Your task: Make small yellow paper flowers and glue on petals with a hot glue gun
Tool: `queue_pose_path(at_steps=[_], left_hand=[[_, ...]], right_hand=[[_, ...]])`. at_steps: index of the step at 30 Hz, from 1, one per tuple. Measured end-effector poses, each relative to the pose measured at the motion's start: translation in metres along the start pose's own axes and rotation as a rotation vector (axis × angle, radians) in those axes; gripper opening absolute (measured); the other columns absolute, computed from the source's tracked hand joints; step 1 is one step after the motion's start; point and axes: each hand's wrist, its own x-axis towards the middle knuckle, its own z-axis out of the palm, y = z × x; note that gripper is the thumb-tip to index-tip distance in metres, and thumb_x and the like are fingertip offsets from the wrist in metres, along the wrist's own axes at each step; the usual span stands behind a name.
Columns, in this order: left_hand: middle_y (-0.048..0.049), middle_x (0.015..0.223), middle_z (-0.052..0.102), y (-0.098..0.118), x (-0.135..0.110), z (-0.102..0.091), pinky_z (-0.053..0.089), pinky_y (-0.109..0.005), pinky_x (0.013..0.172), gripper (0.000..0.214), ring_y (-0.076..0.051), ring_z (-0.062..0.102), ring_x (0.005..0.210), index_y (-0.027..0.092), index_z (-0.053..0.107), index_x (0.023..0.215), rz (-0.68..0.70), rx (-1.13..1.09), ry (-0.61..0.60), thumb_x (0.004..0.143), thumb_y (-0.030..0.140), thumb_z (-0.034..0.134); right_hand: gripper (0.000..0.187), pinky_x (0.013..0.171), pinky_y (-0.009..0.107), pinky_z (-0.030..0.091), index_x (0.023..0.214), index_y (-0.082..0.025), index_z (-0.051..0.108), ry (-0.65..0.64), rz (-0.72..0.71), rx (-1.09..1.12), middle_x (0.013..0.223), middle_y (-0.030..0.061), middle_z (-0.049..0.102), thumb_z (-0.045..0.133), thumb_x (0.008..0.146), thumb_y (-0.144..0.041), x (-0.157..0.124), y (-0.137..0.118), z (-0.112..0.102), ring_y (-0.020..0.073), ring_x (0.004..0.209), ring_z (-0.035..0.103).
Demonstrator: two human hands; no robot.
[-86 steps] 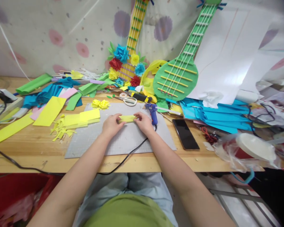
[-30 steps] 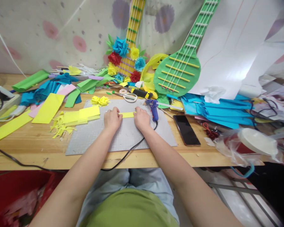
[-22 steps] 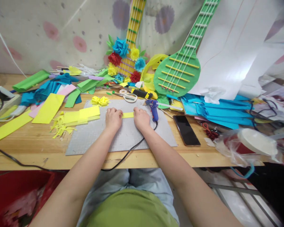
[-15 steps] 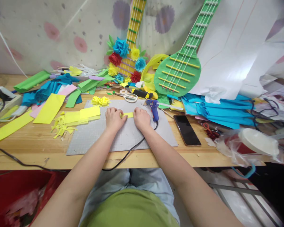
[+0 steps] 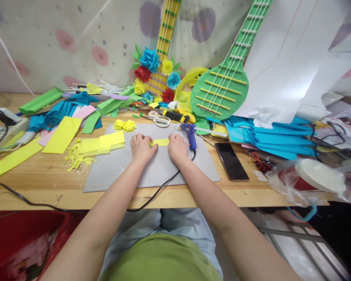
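Note:
A narrow folded yellow paper strip [image 5: 160,143] lies flat on the grey cutting mat [image 5: 117,171]. My left hand [image 5: 142,147] presses down on its left end with curled fingers. Over the strip's right end my right hand [image 5: 178,147] does the same, fingers bent and tight on the paper. Both hands rest on the mat, knuckles up. Just right of my right hand lies a blue glue gun [image 5: 188,135], whose black cord [image 5: 158,190] runs off the table's front edge.
Yellow paper pieces [image 5: 105,141], shreds [image 5: 74,158] and yellow paper flowers [image 5: 124,125] lie left on the mat. Scissors [image 5: 159,119] and a utility knife [image 5: 175,116] sit behind. A phone [image 5: 231,160] lies to the right. Paper guitars [image 5: 219,91] lean on the wall. Coloured paper heaps crowd both sides.
The loosely held folded strip has been laid down and pressed flat on the mat. In the last second my left hand slid a little right along it, then held still.

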Motion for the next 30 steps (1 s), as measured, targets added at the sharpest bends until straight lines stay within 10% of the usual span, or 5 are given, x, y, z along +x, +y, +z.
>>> queue_pose_path(at_steps=[7,22,30], left_hand=[[-0.0086,0.099,0.051,0.001,0.0,-0.001,0.029,-0.041,0.093,0.025,-0.027,0.037,0.107,0.023,0.063,0.086,-0.008,0.002,-0.04,0.07,0.042,0.057],[-0.0109,0.101,0.056,-0.016,0.002,0.006,0.035,-0.04,0.085,0.032,-0.027,0.046,0.1,0.02,0.056,0.098,0.073,0.0,-0.087,0.074,0.006,0.041],[-0.009,0.101,0.059,-0.013,0.001,0.007,0.035,-0.041,0.086,0.035,-0.027,0.047,0.098,0.018,0.051,0.105,0.257,-0.126,-0.068,0.073,0.031,0.058]], right_hand=[[0.032,0.076,0.031,0.039,0.112,-0.017,0.048,0.026,-0.12,0.126,0.103,0.0118,0.049,0.045,0.084,-0.033,-0.007,-0.006,-0.006,0.023,0.096,0.046],[0.04,0.074,0.034,0.04,0.113,-0.017,0.05,-0.021,-0.042,0.189,0.102,0.0134,0.048,0.029,0.081,-0.007,-0.002,0.001,-0.002,0.0229,0.091,0.049],[0.051,0.078,0.037,0.045,0.126,-0.021,0.04,-0.019,-0.183,0.282,0.121,0.0097,0.047,0.046,0.076,-0.025,-0.002,0.005,-0.002,0.0237,0.095,0.053]])
